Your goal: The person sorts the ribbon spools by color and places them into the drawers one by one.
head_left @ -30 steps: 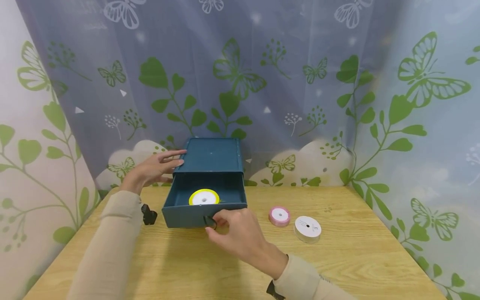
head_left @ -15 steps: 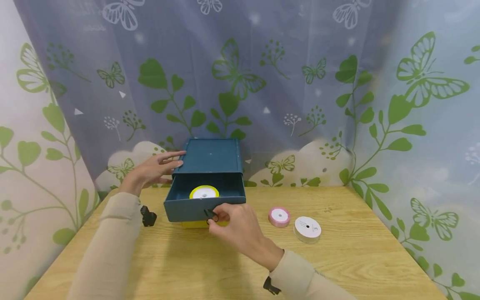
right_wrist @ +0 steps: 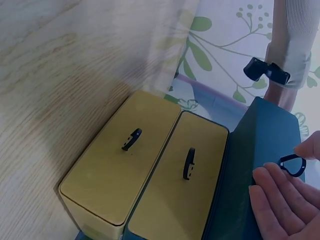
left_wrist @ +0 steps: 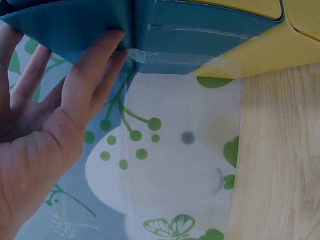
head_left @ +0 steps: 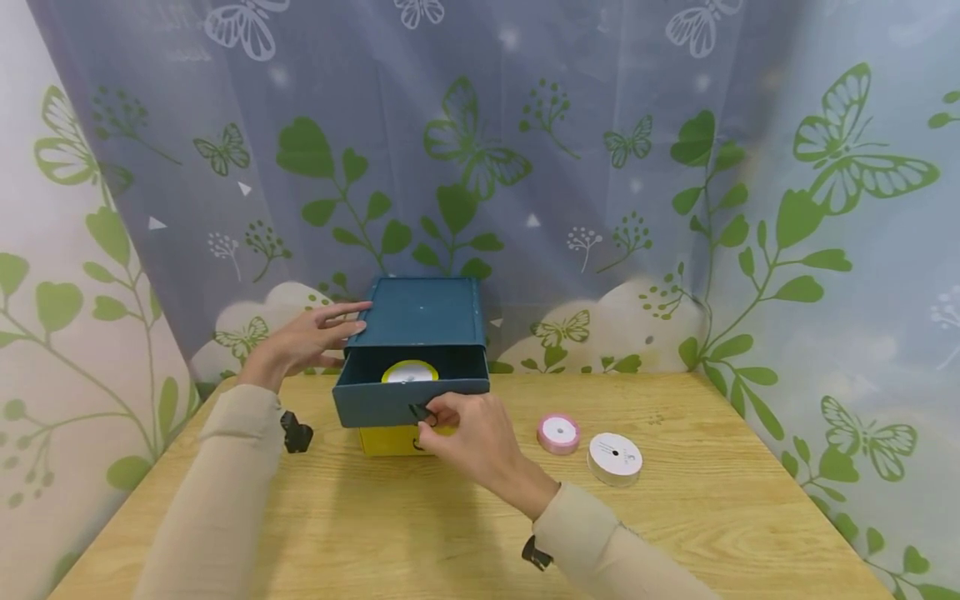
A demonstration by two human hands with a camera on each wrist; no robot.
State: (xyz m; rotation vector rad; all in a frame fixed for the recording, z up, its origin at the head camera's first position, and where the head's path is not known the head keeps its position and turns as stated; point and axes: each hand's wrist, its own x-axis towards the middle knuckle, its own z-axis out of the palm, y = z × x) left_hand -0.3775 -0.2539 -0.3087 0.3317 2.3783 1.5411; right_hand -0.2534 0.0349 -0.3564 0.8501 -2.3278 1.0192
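A small chest of drawers (head_left: 427, 310) in blue and yellow has its blue top drawer (head_left: 375, 406) partly pulled out. My right hand (head_left: 476, 437) pinches the black drawer handle (right_wrist: 294, 166) on that drawer's front, thumb on one side and fingers on the other. Inside the drawer lies a white spool with a yellow rim (head_left: 410, 372), its near part hidden by the drawer front. Straight fingers of my left hand (head_left: 307, 340) rest on the chest's left side and upper edge; the left wrist view shows the fingertips against the blue casing (left_wrist: 80, 30).
Below the blue drawer are two closed yellow drawers (right_wrist: 122, 165), each with a black handle. A pink-rimmed ribbon spool (head_left: 559, 433) and a white spool (head_left: 615, 458) lie on the wooden table (head_left: 675, 517) to the right. A patterned curtain (head_left: 570, 192) hangs behind.
The blue drawer has slid partway back into the chest, my right hand moving with its handle. More of the yellow drawer below now shows. My left hand has stayed in place.
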